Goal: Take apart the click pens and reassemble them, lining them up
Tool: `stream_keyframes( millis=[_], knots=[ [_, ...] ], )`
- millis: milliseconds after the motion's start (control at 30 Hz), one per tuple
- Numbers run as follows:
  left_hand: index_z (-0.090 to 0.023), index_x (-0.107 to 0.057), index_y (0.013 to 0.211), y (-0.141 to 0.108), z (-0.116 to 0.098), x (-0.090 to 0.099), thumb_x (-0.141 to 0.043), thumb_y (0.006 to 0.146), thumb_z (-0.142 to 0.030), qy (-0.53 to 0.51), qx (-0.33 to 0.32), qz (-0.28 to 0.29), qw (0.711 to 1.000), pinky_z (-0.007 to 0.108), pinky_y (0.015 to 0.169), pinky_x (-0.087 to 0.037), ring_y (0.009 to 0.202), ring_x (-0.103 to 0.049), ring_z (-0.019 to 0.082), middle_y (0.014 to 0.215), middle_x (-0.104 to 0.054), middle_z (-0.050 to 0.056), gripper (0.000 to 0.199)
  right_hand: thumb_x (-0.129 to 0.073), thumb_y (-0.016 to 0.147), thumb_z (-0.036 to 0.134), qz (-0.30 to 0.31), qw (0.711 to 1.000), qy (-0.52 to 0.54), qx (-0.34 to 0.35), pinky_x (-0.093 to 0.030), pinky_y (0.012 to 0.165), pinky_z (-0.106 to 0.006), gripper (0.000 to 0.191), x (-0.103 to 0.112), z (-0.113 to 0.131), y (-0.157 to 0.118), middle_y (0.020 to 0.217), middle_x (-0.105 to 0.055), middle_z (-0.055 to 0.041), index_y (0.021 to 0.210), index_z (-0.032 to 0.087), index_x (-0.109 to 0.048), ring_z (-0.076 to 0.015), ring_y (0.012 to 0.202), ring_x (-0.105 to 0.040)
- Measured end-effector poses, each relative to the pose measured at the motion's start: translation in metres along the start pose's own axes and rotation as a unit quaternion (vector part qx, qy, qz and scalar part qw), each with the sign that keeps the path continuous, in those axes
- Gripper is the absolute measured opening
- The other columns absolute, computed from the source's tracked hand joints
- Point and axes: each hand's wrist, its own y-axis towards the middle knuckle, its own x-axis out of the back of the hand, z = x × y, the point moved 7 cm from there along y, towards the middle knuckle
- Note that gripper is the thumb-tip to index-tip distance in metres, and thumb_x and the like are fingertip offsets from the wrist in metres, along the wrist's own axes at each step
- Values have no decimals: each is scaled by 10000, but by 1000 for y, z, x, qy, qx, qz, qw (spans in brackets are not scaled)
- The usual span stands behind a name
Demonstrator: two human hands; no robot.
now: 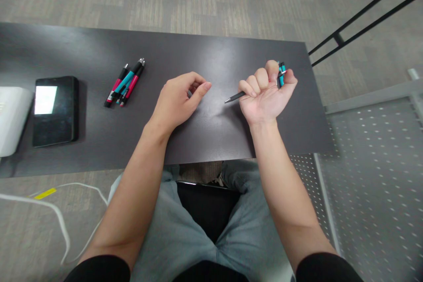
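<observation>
My right hand is turned palm up above the table near its right end. Its fingers curl round a black pen, whose silver tip points left; the middle of the pen is hidden by the fingers. Just behind that hand, teal pens show in part on the table. My left hand rests on the table, loosely bent, with a gap between thumb and fingers and nothing seen in it. To its left lies a small pile of teal and red pens with black ends.
The dark table spans the view. On its left stand a black device with a screen and a white box. A white cable hangs at lower left. Beyond the right edge are a perforated metal panel and black bars.
</observation>
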Motion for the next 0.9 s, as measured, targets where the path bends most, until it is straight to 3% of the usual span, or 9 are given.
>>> stream_keyframes(
  millis=[167, 333, 433, 533, 667, 767, 900],
  knots=[
    [-271, -853, 1087, -1, -3, -2, -723, 1239, -681, 1, -11, -1, 1000, 397, 883, -617, 959, -832, 270, 1052, -936, 90, 456, -169, 913, 1271, 79, 995, -60, -12, -505, 898, -666, 1194, -14, 2, 1, 753, -651, -151, 1246, 434, -952, -453, 894, -572],
    [-268, -873, 1071, -1, -7, -3, -723, 1229, -719, -4, -21, 12, 1000, 404, 926, -643, 963, -839, 272, 1049, -933, 87, 501, -136, 916, 1277, 79, 993, -93, -4, -517, 942, -670, 1208, -17, 10, -1, 937, -775, -180, 1303, 441, -916, -473, 981, -628],
    [-266, -922, 1102, -2, -11, -9, -816, 1162, -752, -39, -28, 59, 997, 402, 885, -645, 923, -842, 267, 1053, -940, 84, 500, -260, 960, 1250, 71, 990, -122, 6, -540, 984, -679, 1157, -20, 18, -1, 1064, -813, -198, 1434, 407, -894, -482, 1051, -656],
    [-276, -946, 1130, -4, -15, -18, -938, 1074, -661, -71, -37, 105, 991, 404, 878, -652, 897, -848, 264, 1050, -947, 72, 389, -441, 1071, 1108, 59, 984, -171, -1, -586, 1068, -704, 1019, -26, 19, 3, 1209, -839, -202, 1658, 368, -822, -476, 1132, -700],
    [-292, -930, 1044, -6, -12, -18, -882, 1065, -530, -62, -21, 98, 993, 393, 818, -636, 850, -828, 261, 972, -935, 47, 244, -435, 1226, 816, -11, 988, -151, -39, -647, 1246, -678, 851, -30, 14, 5, 1385, -844, -176, 1862, 310, -687, -416, 1332, -790],
    [-305, -930, 1043, -7, -9, -12, -843, 1090, -508, -48, -12, 73, 996, 398, 804, -637, 825, -819, 266, 943, -926, 34, 225, -604, 1226, 687, -15, 987, -154, -54, -661, 1348, -591, 634, -36, 15, 0, 1609, -851, -146, 1687, 315, -831, -369, 1532, -781],
    [-323, -944, 1098, -11, -1, -14, -854, 1123, -595, -53, -8, 88, 995, 430, 761, -640, 900, -873, 326, 1024, -952, 53, 287, -723, 1177, 870, 35, 983, -166, -70, -658, 1380, -505, 675, -34, 22, -7, 1600, -892, -108, 1495, 321, -952, -340, 1483, -830]
  ],
)
